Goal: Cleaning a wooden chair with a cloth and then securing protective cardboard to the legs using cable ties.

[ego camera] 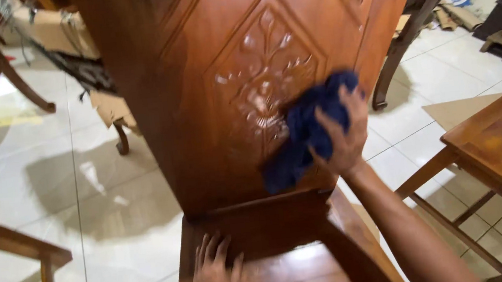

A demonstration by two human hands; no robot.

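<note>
Your right hand (342, 134), at centre frame, has its fingers closed around a blue rag (306, 132), pressed flat on the carved panel (263, 83) of the chair back. The carving runs up and to the left of the rag, its long axis upright. Your left hand (214, 278), lower centre, lies open and flat on the seat (290, 273), farther from the carving.

Head camera looks steeply down, close over the carved chair back (257, 84)
</note>
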